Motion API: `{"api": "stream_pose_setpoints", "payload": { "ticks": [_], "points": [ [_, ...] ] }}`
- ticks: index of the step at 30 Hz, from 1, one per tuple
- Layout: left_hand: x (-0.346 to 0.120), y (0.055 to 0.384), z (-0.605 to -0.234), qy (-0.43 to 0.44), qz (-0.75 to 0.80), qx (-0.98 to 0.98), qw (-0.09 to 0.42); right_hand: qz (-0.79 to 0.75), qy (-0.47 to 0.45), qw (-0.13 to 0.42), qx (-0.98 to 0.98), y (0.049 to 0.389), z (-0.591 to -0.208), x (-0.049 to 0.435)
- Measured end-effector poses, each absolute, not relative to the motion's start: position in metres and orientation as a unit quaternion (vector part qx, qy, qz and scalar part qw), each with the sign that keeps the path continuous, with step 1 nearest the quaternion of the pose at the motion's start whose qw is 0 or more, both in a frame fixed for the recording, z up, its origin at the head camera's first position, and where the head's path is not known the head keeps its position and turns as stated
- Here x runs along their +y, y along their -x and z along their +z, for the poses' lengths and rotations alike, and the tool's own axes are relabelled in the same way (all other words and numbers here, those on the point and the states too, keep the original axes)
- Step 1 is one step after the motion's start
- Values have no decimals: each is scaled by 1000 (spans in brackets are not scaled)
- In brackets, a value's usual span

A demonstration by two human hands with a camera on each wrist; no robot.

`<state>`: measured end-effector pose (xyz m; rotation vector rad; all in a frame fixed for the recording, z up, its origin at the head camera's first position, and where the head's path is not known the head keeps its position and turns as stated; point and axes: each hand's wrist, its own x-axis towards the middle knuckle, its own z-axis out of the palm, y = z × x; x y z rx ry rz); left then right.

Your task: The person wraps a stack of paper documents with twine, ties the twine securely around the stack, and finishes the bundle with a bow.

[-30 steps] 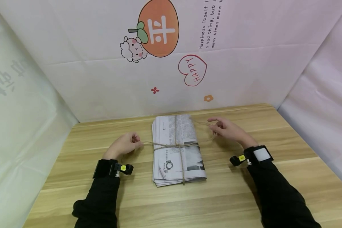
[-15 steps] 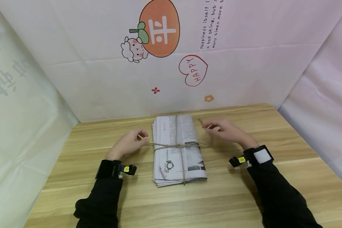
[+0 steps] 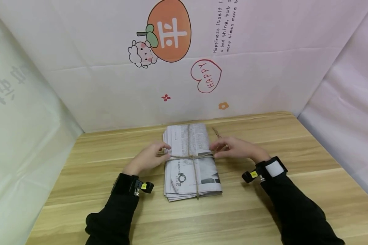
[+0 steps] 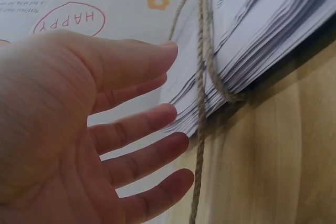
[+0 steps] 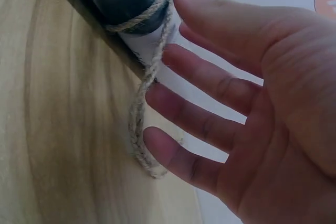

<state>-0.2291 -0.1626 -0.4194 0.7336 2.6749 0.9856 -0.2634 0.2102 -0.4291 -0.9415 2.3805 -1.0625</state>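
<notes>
A stack of folded newspapers (image 3: 184, 187) lies on the table, with brown twine (image 3: 195, 170) crossed over it and knotted near the middle. At the stack's left edge is my left hand (image 3: 148, 158), thumb and fingers apart. In the left wrist view its fingertips are right beside a hanging strand of twine (image 4: 200, 103), not curled round it. My right hand (image 3: 237, 149) is at the right edge, its fingers relaxed and spread. A loose loop of twine (image 5: 135, 129) lies by those fingertips in the right wrist view, ungripped.
The wooden table (image 3: 178, 221) ends at a white printed cloth (image 3: 110, 92) behind the stack. White cloth also hangs on the left and right sides. Each wrist wears a black strap with a small camera.
Both hands have moved inward to the stack's sides and released the twine ends they held out to left and right. The newspapers have stayed in place.
</notes>
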Motion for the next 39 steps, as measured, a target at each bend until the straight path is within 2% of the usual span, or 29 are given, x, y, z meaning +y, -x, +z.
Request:
{"api": "stream_pose_setpoints", "payload": {
  "ticks": [10,20,30,33,39],
  "points": [
    [-157,228,-426,-243,335,903,113,-373,329,193,846,265,-433,211],
    [-159,229,-429,-195,335,914,122,-350,325,206,854,266,-434,212],
    [-159,230,-427,-190,334,913,138,-309,334,178,872,267,-434,216],
    [-159,229,-426,-189,335,914,130,-312,339,173,871,267,-434,216],
    [-158,230,-425,-192,329,921,81,-333,337,176,863,268,-436,217]
  ]
}}
